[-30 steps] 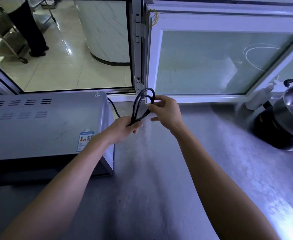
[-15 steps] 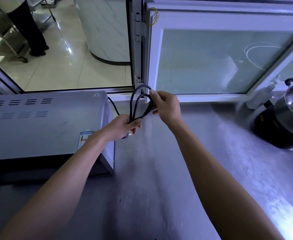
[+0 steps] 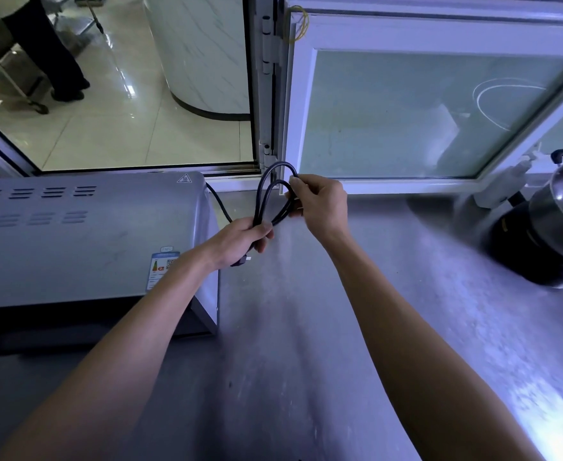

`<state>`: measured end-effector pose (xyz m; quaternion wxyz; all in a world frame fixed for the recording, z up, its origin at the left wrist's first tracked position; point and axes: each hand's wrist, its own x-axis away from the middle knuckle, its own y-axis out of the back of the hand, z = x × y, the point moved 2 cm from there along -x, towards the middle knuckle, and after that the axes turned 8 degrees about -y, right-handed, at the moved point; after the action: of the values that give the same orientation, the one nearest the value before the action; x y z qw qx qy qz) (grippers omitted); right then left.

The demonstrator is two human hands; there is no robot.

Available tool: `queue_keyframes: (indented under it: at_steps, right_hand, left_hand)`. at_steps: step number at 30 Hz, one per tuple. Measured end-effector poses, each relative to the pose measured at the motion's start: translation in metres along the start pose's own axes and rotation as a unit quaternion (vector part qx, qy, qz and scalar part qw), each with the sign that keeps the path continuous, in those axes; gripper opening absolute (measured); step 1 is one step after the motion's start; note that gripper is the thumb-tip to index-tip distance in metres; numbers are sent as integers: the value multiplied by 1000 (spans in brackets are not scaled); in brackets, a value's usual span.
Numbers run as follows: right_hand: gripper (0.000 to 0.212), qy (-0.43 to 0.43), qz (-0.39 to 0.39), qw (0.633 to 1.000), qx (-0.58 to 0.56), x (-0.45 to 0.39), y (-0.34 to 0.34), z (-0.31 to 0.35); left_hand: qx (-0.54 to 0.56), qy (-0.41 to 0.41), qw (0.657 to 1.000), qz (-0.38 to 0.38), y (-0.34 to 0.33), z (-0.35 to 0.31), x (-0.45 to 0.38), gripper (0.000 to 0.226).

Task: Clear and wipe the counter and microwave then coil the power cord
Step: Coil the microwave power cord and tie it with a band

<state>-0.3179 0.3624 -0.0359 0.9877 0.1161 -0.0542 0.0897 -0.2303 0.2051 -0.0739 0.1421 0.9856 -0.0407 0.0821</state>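
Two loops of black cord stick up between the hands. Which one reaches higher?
The outer loop reaches higher, arching over the smaller inner loop nested beneath it. The right hand pinches both near their tops; the left hand grips the bundle below.

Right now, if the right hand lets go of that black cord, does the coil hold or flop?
Likely springs open: the power cord holds rounded loops, so it looks springy rather than limp. The left hand grips the bundle's base, so it probably stays gathered there. The right hand only pinches the loops.
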Motion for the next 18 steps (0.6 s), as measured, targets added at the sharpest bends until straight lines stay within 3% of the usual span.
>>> queue_keyframes:
  at_steps: [4,11,15,18]
  right_hand:
    - [17,-12,5,1000,-18,2,0,-2]
    - [12,-39,45,998,-25,4,6,-18]
    - [18,-21,38,999,33,2,10,-28]
    - [25,17,34,995,97,4,11,-28]
  left_hand:
    - [25,-4,999,-30,2,2,-1,42]
    - [-30,-55,997,-37,6,13,-4,34]
    - [-60,-72,993,-69,2,15,-7,25]
    - [-103,-62,990,-68,-4,16,-8,30]
